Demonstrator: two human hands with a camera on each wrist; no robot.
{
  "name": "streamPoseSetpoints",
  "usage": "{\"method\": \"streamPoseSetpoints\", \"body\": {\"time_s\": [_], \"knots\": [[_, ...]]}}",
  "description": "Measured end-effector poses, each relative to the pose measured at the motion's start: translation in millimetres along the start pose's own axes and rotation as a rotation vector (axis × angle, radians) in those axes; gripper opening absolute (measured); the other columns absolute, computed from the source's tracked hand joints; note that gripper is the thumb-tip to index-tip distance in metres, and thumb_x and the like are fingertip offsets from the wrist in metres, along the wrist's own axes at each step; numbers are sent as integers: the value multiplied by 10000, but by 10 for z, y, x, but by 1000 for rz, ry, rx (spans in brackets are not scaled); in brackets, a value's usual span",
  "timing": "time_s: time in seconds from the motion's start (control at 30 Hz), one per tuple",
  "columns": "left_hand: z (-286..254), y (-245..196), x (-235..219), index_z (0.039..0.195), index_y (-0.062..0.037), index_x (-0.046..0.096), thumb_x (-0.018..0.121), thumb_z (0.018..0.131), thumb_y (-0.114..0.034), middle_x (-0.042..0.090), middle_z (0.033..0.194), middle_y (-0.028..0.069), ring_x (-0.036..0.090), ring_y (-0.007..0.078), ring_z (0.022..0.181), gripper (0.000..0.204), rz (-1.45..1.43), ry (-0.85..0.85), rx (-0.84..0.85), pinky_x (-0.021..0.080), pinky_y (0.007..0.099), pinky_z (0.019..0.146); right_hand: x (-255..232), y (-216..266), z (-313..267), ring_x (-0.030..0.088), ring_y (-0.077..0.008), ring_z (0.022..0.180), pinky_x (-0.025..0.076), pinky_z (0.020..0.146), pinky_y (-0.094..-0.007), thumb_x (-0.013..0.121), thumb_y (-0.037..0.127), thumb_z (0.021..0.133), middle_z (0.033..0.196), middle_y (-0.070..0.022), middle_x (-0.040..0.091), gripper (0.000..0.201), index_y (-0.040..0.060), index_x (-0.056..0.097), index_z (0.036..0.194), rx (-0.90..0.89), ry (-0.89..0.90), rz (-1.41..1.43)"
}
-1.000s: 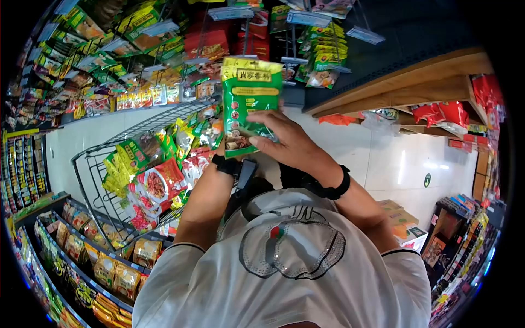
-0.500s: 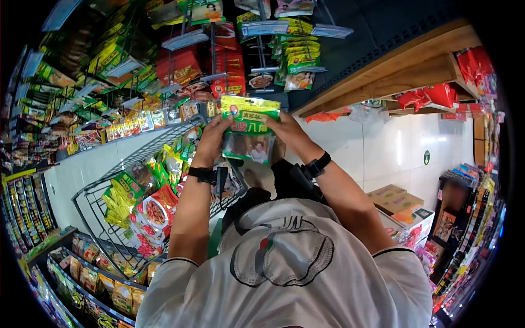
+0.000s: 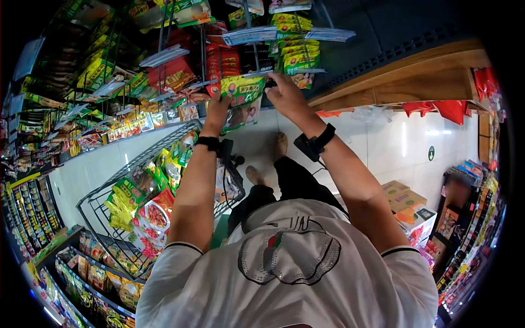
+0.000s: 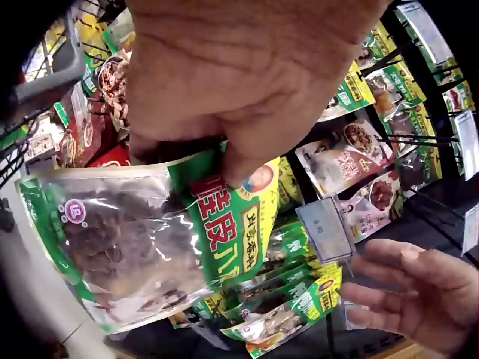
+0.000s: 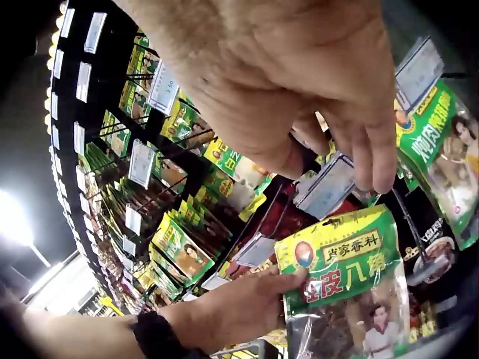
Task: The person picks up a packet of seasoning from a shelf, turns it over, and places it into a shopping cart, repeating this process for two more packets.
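My left hand (image 3: pixel 219 111) grips a green and yellow spice packet (image 3: pixel 244 104) by its side edge. In the left wrist view, the thumb and fingers pinch the packet (image 4: pixel 142 239), whose clear window shows dark dried spices. My right hand (image 3: pixel 288 98) is off the packet, raised beside its upper corner. The left wrist view shows that right hand (image 4: pixel 415 288) with its fingers loosely bent, close to a price tag (image 4: pixel 327 228) on a hook. Seen from the right wrist, the fingers hang above the packet (image 5: pixel 344 273), right by a tag (image 5: pixel 327 187).
A wire cart (image 3: pixel 87 208) filled with packets, including a red bag (image 3: pixel 156 213), stands at the left. Hanging packets (image 3: pixel 295 44) line the rack ahead. At the right are a wooden shelf (image 3: pixel 394 82) and cardboard boxes (image 3: pixel 402 199) on the floor.
The packet was turned from its back to its front, then held by both hands. Now the right hand has let go, and both hands have moved forward toward the rack.
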State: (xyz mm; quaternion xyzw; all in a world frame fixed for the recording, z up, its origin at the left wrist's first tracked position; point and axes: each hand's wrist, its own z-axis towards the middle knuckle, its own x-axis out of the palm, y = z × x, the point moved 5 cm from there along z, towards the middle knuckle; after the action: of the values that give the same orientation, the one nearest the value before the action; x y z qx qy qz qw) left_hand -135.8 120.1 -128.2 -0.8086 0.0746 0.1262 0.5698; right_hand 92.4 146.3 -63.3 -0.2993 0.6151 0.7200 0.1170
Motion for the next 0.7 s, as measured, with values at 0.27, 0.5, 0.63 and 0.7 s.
{"method": "streamPoseSetpoints", "body": {"time_s": [0.27, 0.5, 0.63, 0.7], "knots": [[369, 227, 240, 1164, 9, 611, 587, 955, -191, 655, 1053, 51, 551, 138, 956, 290, -300, 74, -5, 431, 302, 866, -126, 8, 88, 628, -283, 942, 506, 834, -374, 583, 172, 900, 1204, -182, 533, 445, 25, 493, 1311, 82, 16, -80], [331, 59, 298, 1253, -28, 586, 627, 946, -241, 617, 1176, 27, 540, 142, 1062, 376, -237, 84, -44, 397, 305, 950, -102, -76, 106, 563, -398, 1048, 485, 878, -445, 595, 180, 865, 1189, -213, 516, 460, 31, 496, 1289, 67, 7, 71], [281, -134, 360, 1270, -58, 594, 626, 943, -256, 625, 1174, 9, 546, 129, 1061, 383, -361, 168, -38, 391, 287, 952, -81, -98, 114, 563, -399, 1078, 481, 887, -450, 607, 176, 864, 1200, -225, 539, 482, 31, 483, 1307, 57, -32, 109], [269, -189, 373, 1264, -68, 601, 614, 950, -258, 630, 1160, 5, 545, 122, 1061, 368, -331, 157, -24, 391, 285, 951, -81, -114, 85, 555, -402, 1107, 472, 912, -446, 601, 178, 870, 1231, -238, 539, 495, 16, 471, 1319, 86, -14, 131]]}}
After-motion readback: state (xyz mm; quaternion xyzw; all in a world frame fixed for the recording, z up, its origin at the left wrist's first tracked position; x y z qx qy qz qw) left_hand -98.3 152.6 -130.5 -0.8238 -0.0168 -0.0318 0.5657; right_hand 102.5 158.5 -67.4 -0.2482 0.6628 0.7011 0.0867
